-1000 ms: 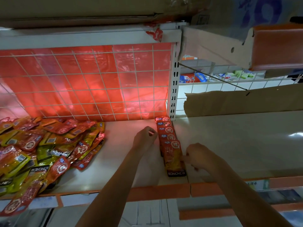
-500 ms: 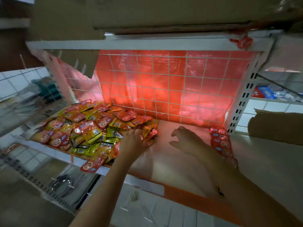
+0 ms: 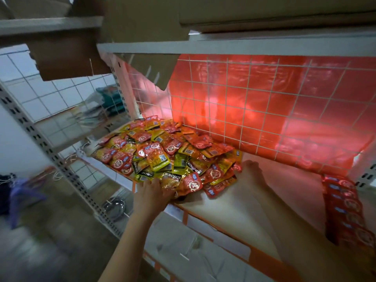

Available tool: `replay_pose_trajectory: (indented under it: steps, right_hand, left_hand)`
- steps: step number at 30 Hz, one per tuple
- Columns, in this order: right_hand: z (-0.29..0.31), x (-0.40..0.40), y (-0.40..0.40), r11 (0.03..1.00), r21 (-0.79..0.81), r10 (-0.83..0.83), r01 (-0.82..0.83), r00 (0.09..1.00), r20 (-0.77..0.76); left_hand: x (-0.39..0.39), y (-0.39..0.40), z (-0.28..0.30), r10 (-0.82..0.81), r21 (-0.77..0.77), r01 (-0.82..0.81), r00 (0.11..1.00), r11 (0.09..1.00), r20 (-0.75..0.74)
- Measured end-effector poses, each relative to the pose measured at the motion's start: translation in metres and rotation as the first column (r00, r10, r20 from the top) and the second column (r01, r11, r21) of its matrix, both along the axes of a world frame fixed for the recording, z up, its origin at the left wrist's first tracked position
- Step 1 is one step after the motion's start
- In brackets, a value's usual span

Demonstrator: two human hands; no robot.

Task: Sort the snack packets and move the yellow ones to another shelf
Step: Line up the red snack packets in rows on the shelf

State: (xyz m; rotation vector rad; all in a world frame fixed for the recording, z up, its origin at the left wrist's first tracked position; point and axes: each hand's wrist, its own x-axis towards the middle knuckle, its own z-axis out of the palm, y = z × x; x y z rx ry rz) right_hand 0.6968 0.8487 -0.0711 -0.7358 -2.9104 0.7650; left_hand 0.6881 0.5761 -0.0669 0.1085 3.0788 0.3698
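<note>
Reaching into a white shelf [image 3: 254, 202] edged in orange, both hands met a loose pile [image 3: 166, 153] of red and yellow snack packets heaped at its left end. Left hand [image 3: 151, 195] lay at the pile's near edge, fingers spread fairly flat against a yellow packet [image 3: 169, 183]; whether they actually gripped it could not be told. Right hand [image 3: 249, 173] touched the pile's right edge, its fingertips hidden among the packets, so its grasp could not be told either. Well apart, at the shelf's right end, a neat row of red packets [image 3: 345, 208] ran front to back. Behind stood a white wire grid [image 3: 264, 102] with glowing red sheeting (brightest near the middle). Above sat another shelf board [image 3: 244, 47] carrying brown cardboard [image 3: 142, 19]. To the left, a slotted white upright [image 3: 50, 153] and more wire shelving looked blurred, with grey floor [image 3: 40, 251] below.
</note>
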Motion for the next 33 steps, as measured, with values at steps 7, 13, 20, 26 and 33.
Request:
replay_pose_trajectory:
  steps: [7,13,20,26,33]
  right_hand:
    - [-0.009,-0.015,0.013,0.973,-0.219,-0.066,0.069,0.998,0.02]
    - [-0.008,-0.018,0.024,0.915,-0.386,-0.166,0.121,0.982,-0.085]
    - [0.021,0.02,0.05,0.641,-0.76,-0.399,0.103,0.891,-0.216]
    - [0.05,0.071,0.061,0.486,-0.874,-0.471,0.001,0.843,-0.261]
    - [0.041,0.114,0.06,0.207,-0.978,-0.604,-0.002,0.787,-0.129]
  left_hand:
    - [-0.002,0.005,0.006,0.042,0.235,-0.063,0.995,0.97,0.095]
    - [0.001,0.013,0.018,-0.029,0.487,-0.036,0.992,0.873,0.126]
    - [0.001,0.058,0.027,-0.119,0.838,-0.171,0.956,0.518,0.269]
    - [0.015,0.1,0.03,-0.401,0.923,-0.264,0.842,0.279,0.362]
    - [0.039,0.141,0.029,-0.502,0.944,-0.236,0.802,0.233,0.324]
